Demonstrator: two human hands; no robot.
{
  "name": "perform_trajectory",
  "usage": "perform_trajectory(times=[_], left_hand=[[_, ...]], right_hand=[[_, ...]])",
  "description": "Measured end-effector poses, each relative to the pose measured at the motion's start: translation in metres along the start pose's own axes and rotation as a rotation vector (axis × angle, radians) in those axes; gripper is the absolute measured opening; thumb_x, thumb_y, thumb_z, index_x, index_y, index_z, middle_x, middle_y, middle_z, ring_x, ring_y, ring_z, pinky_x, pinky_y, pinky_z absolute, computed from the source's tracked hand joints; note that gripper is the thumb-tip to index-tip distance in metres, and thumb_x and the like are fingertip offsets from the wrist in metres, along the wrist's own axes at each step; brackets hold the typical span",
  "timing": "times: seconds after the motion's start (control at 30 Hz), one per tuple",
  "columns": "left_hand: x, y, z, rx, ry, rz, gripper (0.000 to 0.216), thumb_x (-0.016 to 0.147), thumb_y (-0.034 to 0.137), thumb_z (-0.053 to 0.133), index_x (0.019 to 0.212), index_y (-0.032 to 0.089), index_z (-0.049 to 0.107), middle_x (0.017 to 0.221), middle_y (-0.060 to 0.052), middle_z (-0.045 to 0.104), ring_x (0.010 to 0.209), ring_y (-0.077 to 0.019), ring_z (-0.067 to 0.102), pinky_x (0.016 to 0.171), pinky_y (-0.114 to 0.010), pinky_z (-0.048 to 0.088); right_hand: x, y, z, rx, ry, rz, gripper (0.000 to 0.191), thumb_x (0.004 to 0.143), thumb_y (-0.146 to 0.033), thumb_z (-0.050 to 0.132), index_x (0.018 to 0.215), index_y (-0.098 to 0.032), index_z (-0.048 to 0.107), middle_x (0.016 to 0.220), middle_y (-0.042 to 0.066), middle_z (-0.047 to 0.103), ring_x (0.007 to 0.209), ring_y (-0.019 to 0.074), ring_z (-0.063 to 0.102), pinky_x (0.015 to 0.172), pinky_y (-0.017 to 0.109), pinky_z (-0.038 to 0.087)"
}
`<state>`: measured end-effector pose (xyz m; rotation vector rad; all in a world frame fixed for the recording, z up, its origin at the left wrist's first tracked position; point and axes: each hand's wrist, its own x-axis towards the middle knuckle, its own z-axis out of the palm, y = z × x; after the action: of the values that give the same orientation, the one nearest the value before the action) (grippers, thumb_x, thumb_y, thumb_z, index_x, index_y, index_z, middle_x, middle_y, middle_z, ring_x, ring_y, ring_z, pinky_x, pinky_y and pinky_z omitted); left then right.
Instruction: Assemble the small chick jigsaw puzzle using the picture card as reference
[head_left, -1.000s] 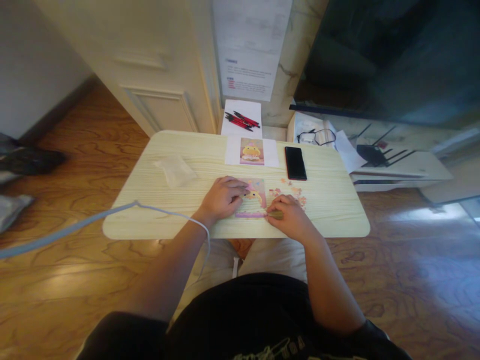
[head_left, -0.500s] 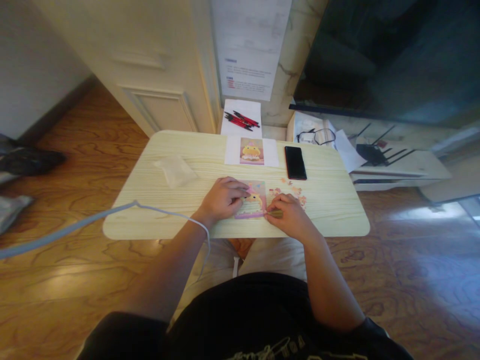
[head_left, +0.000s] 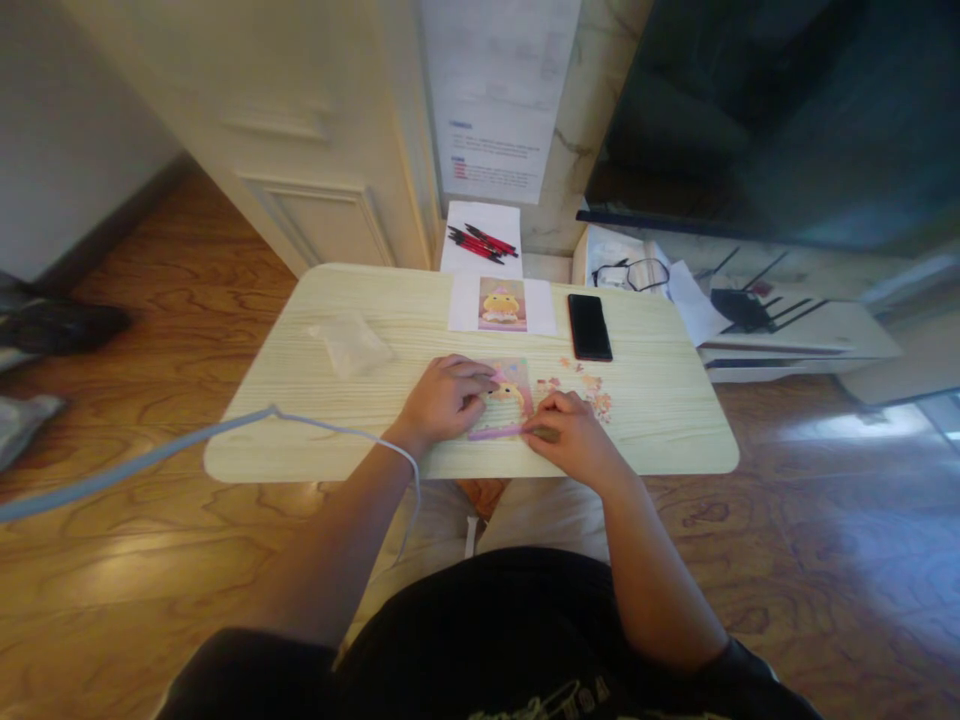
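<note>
We see the puzzle (head_left: 510,402), a small picture of a yellow figure with a pink near border, lying flat on the pale wooden table (head_left: 675,430), close to its near edge and about midway along it. The left hand (head_left: 444,398) lies palm down on the puzzle's left part, fingers loosely bent and pressing on it, gripping nothing. The right hand (head_left: 571,440) sits at the puzzle's near right corner, its fingertips pinched on a small olive piece (head_left: 548,434) that touches the pink border; we cannot make out the piece's shape. Just to the right of the puzzle, loose pieces (head_left: 594,392) are scattered, partly behind the right hand. Farther back, a reference card (head_left: 502,304) with the same yellow figure lies at the table's far edge, and a black phone (head_left: 589,326) lies just beside it on the right. A clear plastic bag (head_left: 349,343) rests well apart on the left, with bare tabletop around it. The right end of the table is bare wood out to its rounded corner. A pale cable (head_left: 187,438) crosses the near left edge to the left wrist. Beyond the far edge lie red pens (head_left: 482,241) on paper and a pair of glasses (head_left: 631,272).
</note>
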<state>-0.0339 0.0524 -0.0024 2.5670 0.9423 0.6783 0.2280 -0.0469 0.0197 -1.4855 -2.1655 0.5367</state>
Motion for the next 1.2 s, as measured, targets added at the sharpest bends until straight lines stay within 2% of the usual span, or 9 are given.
perform_trajectory(times=[0.37, 0.53, 0.63, 0.73, 0.83, 0.93, 1.1, 1.2], left_hand=[[0.0, -0.001, 0.003, 0.068, 0.045, -0.082, 0.041, 0.087, 0.024, 0.057, 0.121, 0.028, 0.079, 0.133, -0.003, 0.075, 0.126, -0.0278, 0.063, 0.108, -0.051, 0.046], [0.001, -0.001, 0.002, 0.075, -0.007, -0.077, 0.045, 0.086, 0.027, 0.058, 0.128, 0.029, 0.076, 0.142, -0.003, 0.07, 0.134, -0.0295, 0.059, 0.113, -0.054, 0.044], [0.002, 0.001, 0.001, 0.072, -0.041, -0.072, 0.052, 0.085, 0.028, 0.058, 0.136, 0.031, 0.071, 0.147, -0.001, 0.067, 0.138, -0.0295, 0.057, 0.116, -0.054, 0.041], [0.002, 0.004, -0.001, 0.053, -0.05, -0.051, 0.058, 0.085, 0.027, 0.057, 0.142, 0.031, 0.066, 0.151, 0.0, 0.064, 0.142, -0.0285, 0.054, 0.119, -0.052, 0.039], [0.0, 0.007, -0.002, 0.051, -0.035, -0.044, 0.058, 0.088, 0.031, 0.057, 0.145, 0.03, 0.063, 0.151, -0.001, 0.063, 0.143, -0.0285, 0.054, 0.119, -0.051, 0.039], [-0.001, 0.012, -0.004, 0.072, -0.015, -0.059, 0.054, 0.09, 0.037, 0.059, 0.142, 0.03, 0.065, 0.148, -0.003, 0.065, 0.141, -0.0303, 0.055, 0.119, -0.053, 0.038], [0.003, 0.03, -0.006, 0.076, -0.05, -0.032, 0.054, 0.092, 0.043, 0.059, 0.143, 0.029, 0.064, 0.15, -0.004, 0.064, 0.142, -0.0309, 0.055, 0.119, -0.051, 0.039], [0.009, 0.046, 0.0, 0.056, -0.044, -0.024, 0.055, 0.092, 0.047, 0.06, 0.144, 0.028, 0.063, 0.151, -0.005, 0.063, 0.142, -0.0312, 0.055, 0.117, -0.051, 0.041]], right_hand=[[-0.002, -0.003, 0.003, 0.002, 0.033, -0.021, 0.003, 0.092, -0.028, 0.078, 0.091, -0.027, 0.08, 0.103, 0.005, 0.064, 0.104, 0.0238, 0.06, 0.099, 0.045, 0.045], [-0.002, -0.002, 0.006, -0.008, 0.051, -0.03, 0.003, 0.092, -0.029, 0.079, 0.089, -0.027, 0.08, 0.101, 0.004, 0.064, 0.102, 0.0227, 0.062, 0.108, 0.05, 0.042], [-0.002, 0.0, 0.009, 0.001, 0.072, -0.035, 0.004, 0.092, -0.031, 0.078, 0.095, -0.029, 0.081, 0.103, 0.004, 0.066, 0.105, 0.024, 0.064, 0.11, 0.051, 0.043], [-0.004, 0.002, 0.008, 0.026, 0.114, -0.03, 0.018, 0.094, -0.033, 0.076, 0.111, -0.031, 0.079, 0.112, 0.006, 0.069, 0.112, 0.0266, 0.063, 0.105, 0.049, 0.048], [-0.01, 0.007, 0.0, 0.038, 0.152, -0.033, 0.032, 0.094, -0.031, 0.073, 0.126, -0.032, 0.074, 0.124, 0.007, 0.069, 0.122, 0.0282, 0.061, 0.109, 0.049, 0.048], [-0.021, 0.017, -0.012, 0.03, 0.188, -0.009, 0.033, 0.095, -0.029, 0.07, 0.128, -0.031, 0.073, 0.13, 0.007, 0.069, 0.126, 0.0283, 0.061, 0.112, 0.05, 0.048], [-0.04, 0.047, -0.039, -0.031, 0.271, 0.14, 0.027, 0.097, -0.026, 0.063, 0.121, -0.026, 0.076, 0.123, 0.008, 0.071, 0.119, 0.028, 0.063, 0.109, 0.047, 0.051], [-0.044, 0.06, -0.054, -0.085, 0.267, 0.202, 0.029, 0.096, -0.026, 0.063, 0.122, -0.023, 0.075, 0.123, 0.01, 0.07, 0.118, 0.0297, 0.063, 0.109, 0.049, 0.05]])
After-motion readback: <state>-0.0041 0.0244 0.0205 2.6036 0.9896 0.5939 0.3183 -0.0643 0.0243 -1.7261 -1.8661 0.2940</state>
